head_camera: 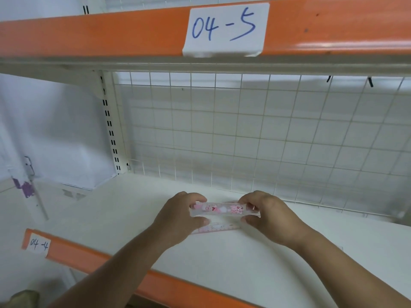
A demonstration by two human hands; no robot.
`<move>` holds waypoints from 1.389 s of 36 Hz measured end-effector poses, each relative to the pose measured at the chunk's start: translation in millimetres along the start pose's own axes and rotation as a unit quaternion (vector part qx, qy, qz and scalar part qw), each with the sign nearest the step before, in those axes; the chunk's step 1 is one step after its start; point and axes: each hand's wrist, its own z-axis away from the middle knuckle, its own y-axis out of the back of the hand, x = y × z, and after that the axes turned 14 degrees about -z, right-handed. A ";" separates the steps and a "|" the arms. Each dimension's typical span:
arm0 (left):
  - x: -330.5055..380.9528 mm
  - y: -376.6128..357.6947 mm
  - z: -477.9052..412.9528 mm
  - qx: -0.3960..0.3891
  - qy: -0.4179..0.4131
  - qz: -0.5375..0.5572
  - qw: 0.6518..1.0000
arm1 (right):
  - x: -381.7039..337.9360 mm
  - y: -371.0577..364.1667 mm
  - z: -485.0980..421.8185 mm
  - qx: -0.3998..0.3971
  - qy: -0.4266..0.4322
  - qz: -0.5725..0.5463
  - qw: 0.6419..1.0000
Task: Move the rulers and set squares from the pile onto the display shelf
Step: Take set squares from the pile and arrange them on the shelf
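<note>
Both hands at the white shelf (222, 274), placing a clear ruler (219, 208) with pink print. The left hand (178, 216) pinches its left end and the right hand (266, 216) its right end, each with the thumb on the near edge and curled fingers on the far edge, so the ruler lies level and crosswise, low over the far half of the shelf. A second pink ruler (214, 228) shows just nearer, between the hands; whether it rests on the shelf or is also held cannot be told. To place well, lower both ends together, keep the long edge parallel to the wire grid (222, 130) behind, and let go only once the ruler lies flat. The grid limits reach to the far side; the upper shelf edge (89, 34), labelled 04-5 (224, 27), overhangs. Near left, the orange front strip (89, 261) carries a label 04-4 (39, 244). The pile is out of view.
</note>
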 end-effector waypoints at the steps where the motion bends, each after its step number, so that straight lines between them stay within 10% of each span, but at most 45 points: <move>1: 0.6 -0.5 0.7 0.015 -0.006 -0.008 1.000 | -0.7 -0.3 0.9 0.001 0.000 0.000 1.000; 15: -2.8 -3.1 4.7 0.055 -0.028 -0.038 0.997 | -7.8 -6.3 9.4 0.019 -0.013 -0.006 1.000; 50: 52.1 -43.6 4.5 -0.125 -0.136 -0.116 0.976 | -0.2 11.4 116.0 0.148 -0.199 0.116 0.962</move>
